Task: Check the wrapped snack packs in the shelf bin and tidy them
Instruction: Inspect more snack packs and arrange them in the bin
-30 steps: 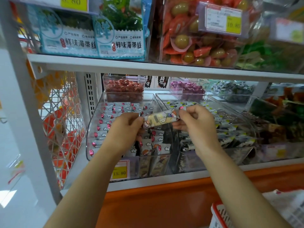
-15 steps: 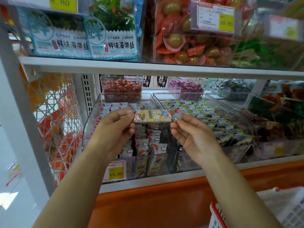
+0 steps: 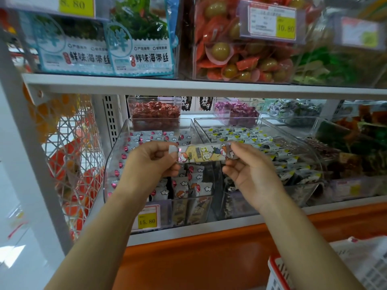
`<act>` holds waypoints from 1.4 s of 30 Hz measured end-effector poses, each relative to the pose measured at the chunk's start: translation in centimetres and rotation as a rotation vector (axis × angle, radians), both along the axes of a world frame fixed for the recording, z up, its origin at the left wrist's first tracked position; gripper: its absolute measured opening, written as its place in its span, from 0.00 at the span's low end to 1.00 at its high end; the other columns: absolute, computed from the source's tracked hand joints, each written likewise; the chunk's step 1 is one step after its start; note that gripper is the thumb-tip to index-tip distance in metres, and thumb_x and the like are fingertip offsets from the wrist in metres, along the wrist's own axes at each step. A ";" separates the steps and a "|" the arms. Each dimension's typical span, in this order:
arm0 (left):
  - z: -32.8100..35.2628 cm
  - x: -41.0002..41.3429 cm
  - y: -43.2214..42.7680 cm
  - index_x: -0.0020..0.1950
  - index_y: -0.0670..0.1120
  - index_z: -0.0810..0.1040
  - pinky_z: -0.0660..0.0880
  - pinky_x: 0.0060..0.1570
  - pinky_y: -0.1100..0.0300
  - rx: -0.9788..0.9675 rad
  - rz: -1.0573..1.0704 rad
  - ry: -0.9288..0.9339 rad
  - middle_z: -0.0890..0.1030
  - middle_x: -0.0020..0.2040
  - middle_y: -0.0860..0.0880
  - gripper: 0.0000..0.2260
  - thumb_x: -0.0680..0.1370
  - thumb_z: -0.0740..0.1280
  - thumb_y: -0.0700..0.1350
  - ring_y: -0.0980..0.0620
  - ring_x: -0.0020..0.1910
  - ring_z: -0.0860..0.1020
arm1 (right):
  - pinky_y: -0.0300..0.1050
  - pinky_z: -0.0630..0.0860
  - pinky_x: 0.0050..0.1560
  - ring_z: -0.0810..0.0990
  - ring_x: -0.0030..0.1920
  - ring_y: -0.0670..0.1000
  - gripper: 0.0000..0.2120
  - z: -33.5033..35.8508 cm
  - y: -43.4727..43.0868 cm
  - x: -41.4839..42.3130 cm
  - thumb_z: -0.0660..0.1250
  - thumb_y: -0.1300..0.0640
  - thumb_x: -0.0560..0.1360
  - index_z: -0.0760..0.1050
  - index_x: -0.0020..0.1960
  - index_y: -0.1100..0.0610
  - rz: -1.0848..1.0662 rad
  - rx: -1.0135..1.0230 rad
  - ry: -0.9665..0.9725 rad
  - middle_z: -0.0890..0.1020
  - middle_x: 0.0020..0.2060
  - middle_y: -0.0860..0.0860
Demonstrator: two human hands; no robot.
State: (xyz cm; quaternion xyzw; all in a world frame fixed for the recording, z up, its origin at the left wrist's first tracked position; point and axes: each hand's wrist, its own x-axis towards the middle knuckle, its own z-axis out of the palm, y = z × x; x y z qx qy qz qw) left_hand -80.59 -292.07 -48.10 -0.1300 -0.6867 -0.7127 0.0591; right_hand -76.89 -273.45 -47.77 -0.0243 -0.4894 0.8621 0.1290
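Observation:
A long wrapped snack pack [image 3: 202, 155], yellow in the middle with cartoon figures, is held level in front of the clear shelf bin [image 3: 113, 164]. My left hand [image 3: 150, 162] pinches its left end and my right hand [image 3: 249, 166] pinches its right end. Behind and below my hands the bin holds several small white wrapped snack packs [image 3: 194, 181] with red dots and clouds, some standing upright at the front.
A second clear bin [image 3: 310, 141] to the right holds white and yellow-tipped packs. A yellow price tag [image 3: 147, 221] hangs at the shelf front. Upper shelf [image 3: 188, 85] carries seaweed bags and red-green sweets. A white wire rack [image 3: 69, 164] stands left; a red-rimmed basket [image 3: 278, 268] sits lower right.
Both hands turned the long pack from tilted to level and stretched it out between them. My right palm now faces me.

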 end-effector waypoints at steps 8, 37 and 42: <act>0.5 0.4 0.0 0.46 0.41 0.73 0.77 0.32 0.66 0.172 -0.117 -0.047 0.75 0.36 0.45 0.04 0.75 0.65 0.34 0.54 0.30 0.79 | 0.33 0.72 0.23 0.75 0.24 0.43 0.03 -0.1 -0.1 -0.2 0.66 0.62 0.73 0.78 0.41 0.61 0.010 -0.167 -0.043 0.78 0.26 0.49; 1.2 1.9 0.1 0.55 0.56 0.79 0.75 0.40 0.72 -0.229 -0.124 0.115 0.81 0.48 0.51 0.15 0.74 0.68 0.38 0.55 0.46 0.80 | 0.33 0.76 0.35 0.80 0.35 0.42 0.06 -0.9 0.1 0.1 0.72 0.58 0.71 0.80 0.36 0.50 -0.338 0.730 0.233 0.82 0.32 0.46; 1.0 1.8 0.4 0.50 0.50 0.79 0.78 0.47 0.62 -0.288 -0.139 0.031 0.81 0.47 0.47 0.07 0.73 0.70 0.43 0.50 0.47 0.80 | 0.38 0.75 0.36 0.77 0.33 0.44 0.07 -1.1 -0.2 0.3 0.70 0.57 0.73 0.79 0.36 0.56 -0.354 0.888 0.246 0.79 0.30 0.48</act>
